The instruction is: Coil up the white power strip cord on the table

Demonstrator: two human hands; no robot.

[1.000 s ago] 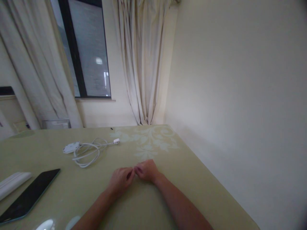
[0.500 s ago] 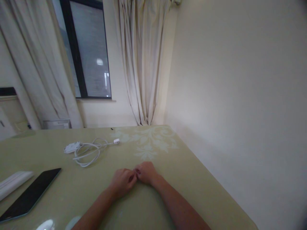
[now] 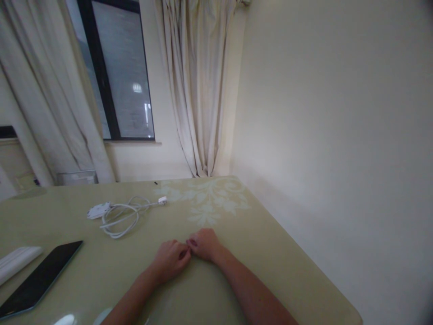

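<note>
Both my hands rest on a pale green table [image 3: 277, 266] with a light floral pattern. My left hand [image 3: 169, 260] lies with its fingers curled in, its fingertips meeting those of my right hand [image 3: 204, 243], which is also curled closed. Nothing shows inside either hand. Farther back on the left, a white charger with a coiled white cable [image 3: 118, 214] lies apart from both hands.
A dark tablet [image 3: 37, 280] and a white bar-shaped object [image 3: 16, 262] lie at the left edge. A wall runs along the table's right side. Behind the table are cream curtains [image 3: 196, 85] and a dark-framed window [image 3: 115, 72].
The hands have stayed together and shifted only slightly. The view has drifted a little, moving the cable and tablet a touch leftward in the picture.
</note>
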